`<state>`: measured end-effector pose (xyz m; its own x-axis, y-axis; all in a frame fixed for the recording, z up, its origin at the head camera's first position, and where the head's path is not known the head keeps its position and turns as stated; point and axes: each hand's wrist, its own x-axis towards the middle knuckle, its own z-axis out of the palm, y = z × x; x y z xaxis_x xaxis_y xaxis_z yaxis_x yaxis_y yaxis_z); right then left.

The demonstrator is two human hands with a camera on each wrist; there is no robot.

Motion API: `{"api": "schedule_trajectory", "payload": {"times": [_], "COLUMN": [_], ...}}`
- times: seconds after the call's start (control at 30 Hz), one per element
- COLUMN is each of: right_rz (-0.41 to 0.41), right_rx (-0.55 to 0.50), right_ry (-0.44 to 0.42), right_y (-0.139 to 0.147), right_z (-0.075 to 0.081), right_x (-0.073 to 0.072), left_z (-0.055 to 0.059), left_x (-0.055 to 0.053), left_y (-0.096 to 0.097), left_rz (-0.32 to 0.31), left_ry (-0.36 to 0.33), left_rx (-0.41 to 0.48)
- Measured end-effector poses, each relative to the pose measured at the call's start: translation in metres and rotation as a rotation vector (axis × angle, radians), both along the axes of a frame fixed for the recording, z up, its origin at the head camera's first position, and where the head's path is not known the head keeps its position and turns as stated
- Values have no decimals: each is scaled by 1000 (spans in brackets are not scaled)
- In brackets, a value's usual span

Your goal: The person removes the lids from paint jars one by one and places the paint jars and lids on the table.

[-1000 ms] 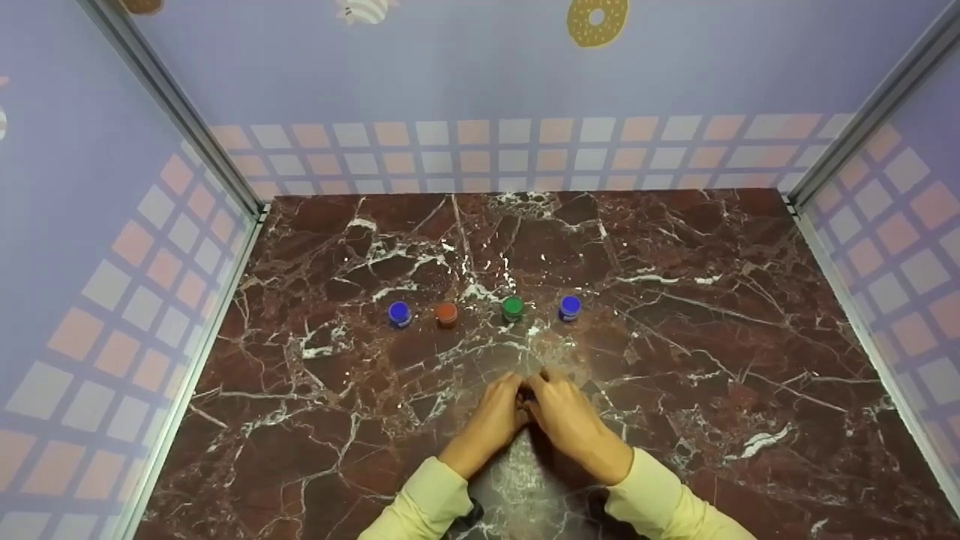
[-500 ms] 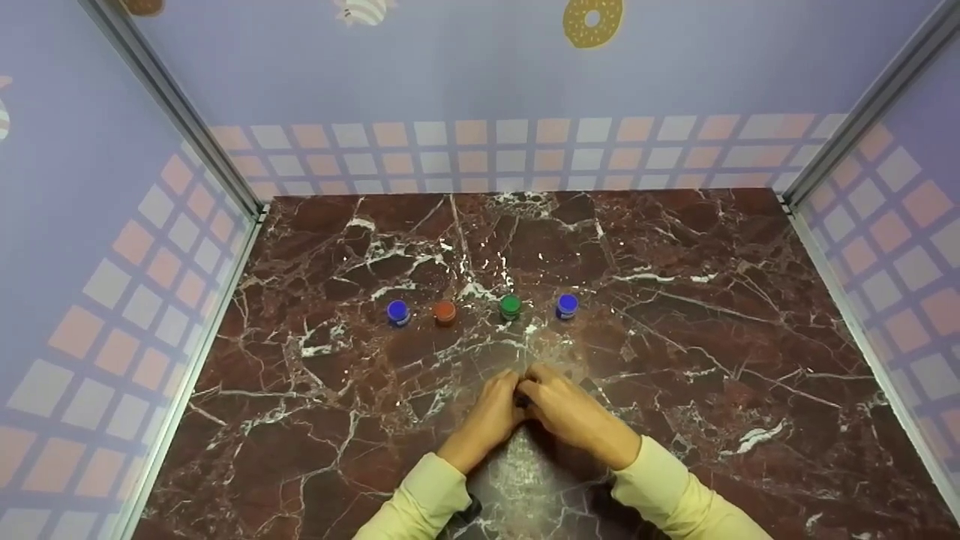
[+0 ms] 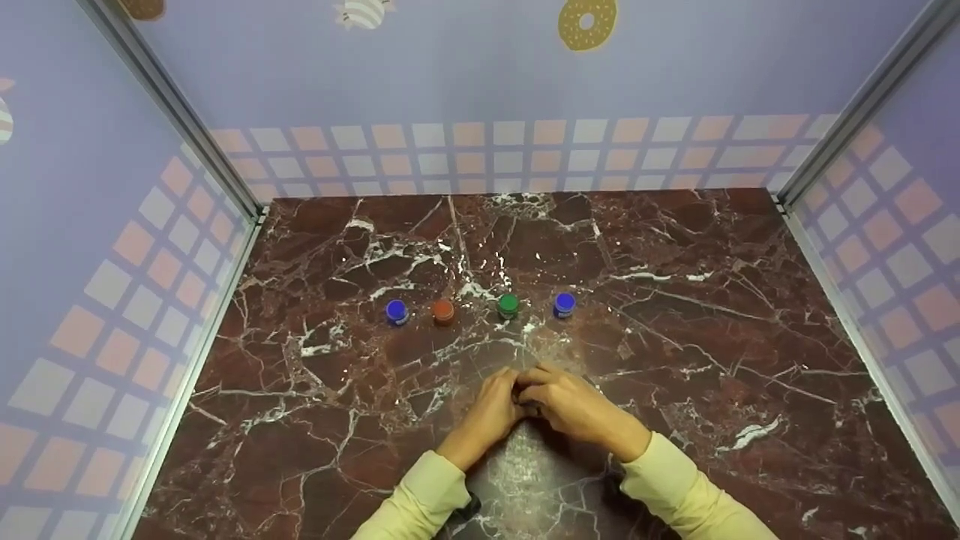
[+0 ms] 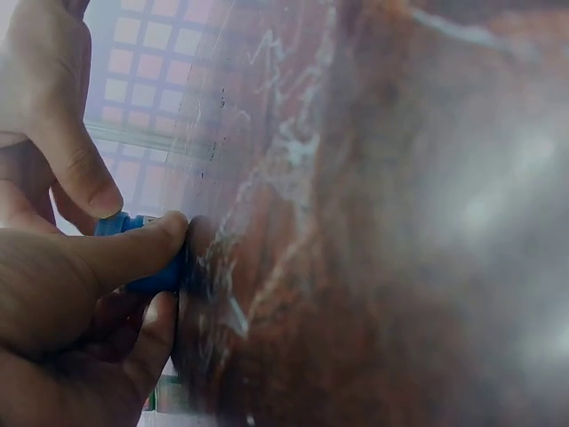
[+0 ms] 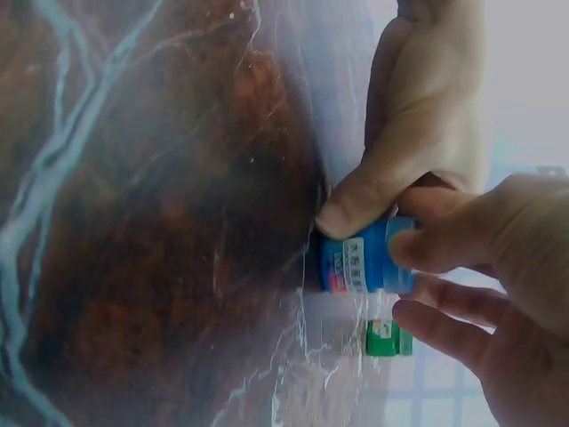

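Around a small blue lidded jar, right in front of the person, both hands are drawn close together. The right hand pinches the jar's lid, its thumb on the near side. The left hand holds the body below, thumb laid along it near the base. The jar stands upright, base down at the tabletop, though I can't make out whether it touches; from above, the fingers hide most of it. Its body carries a white printed label, too blurred for me to read.

Just back from the jar are the cuffs of two pale yellow sleeves, a dark thing showing under the left one. Beyond the jar, away from the person, four more little jars make a loose row: a green-lidded jar almost straight past it, a right-hand blue jar off to its right, an orange-red jar to its left, and a left-hand blue jar farther left. Well past them all rises a lilac back wall with pink and white squares and a doughnut picture.
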<state>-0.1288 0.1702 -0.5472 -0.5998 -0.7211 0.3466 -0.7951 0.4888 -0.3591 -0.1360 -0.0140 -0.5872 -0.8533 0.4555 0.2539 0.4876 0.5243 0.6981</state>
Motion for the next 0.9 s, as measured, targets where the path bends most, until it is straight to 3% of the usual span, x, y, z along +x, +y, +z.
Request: {"api": "schedule_trajectory", "payload": {"times": [0.17,0.27,0.33,0.47,0.6,0.73,0.9], "right_rz": [-14,-74,-159,-431,-629,-685,-683], "right_rx": [-45,-84,-137,-256,-251,-184,-100], "right_ry": [-98,-168,-206,-220,-218,-201,-161], "right_y": [5,6,3,-6,-16,-25,-36], "right_z": [3,7,8,9,12,13,13], "right_x": [0,1,2,5,9,13,19], "left_z": [0,0,0,1,2,2,2], "left_x": [-2,-2,-3,-2,0,1,2], "left_y": [-1,-1,-1,-1,-1,-1,-2], "left_rz": [1,5,11,21,26,30,17], "left_ry": [-6,-19,-40,-93,-102,-88,-67], "left_rx": [7,8,6,9,7,-5,0]}}
